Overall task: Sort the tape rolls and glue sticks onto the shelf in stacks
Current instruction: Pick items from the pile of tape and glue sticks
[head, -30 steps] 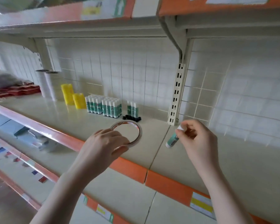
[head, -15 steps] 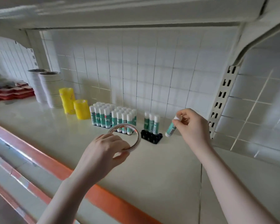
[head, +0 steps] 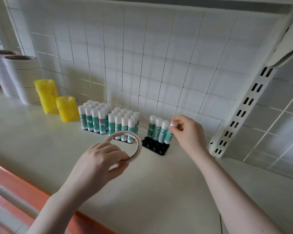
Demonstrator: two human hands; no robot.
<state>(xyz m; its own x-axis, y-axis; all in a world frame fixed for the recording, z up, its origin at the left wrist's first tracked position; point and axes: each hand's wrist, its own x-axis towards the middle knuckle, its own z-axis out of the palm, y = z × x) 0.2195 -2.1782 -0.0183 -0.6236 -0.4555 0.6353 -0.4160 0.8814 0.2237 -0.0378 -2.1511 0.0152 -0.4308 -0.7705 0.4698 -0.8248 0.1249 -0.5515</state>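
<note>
Head view. Glue stick (head: 169,134) is pinched by its white cap in the fingertips of the right hand (head: 188,132), thumb and forefinger curled closed on the cap. The stick is held near upright, slightly tilted, with its base at the back row of the black holder tray (head: 156,146), beside three sticks (head: 157,130) already standing there. A cap grip is judged to leave the body free, so that the base can be guided into an open socket. Whether the base is fully seated cannot be told.

The front sockets of the black holder tray are seen unfilled, so this tray is judged to be at an early stage of loading. Two full blocks of glue sticks (head: 108,119) are set just to its left, caps up, in tight rows against the tiled wall (head: 159,56).

Tape roll (head: 125,146) is gripped by the left hand (head: 100,161), fingers wrapped over its near rim, and is carried above the shelf (head: 159,191), in front of the full blocks. It is judged to be kept ready for stacking once the stick is placed.

Matching stacks are found further left: two yellow tape stacks (head: 56,100) and, beyond them, two tall white tape stacks (head: 19,76). Like items are grouped together, which indicates where the held roll belongs.

A slotted upright (head: 243,112) is fixed at the right of the bay.
</note>
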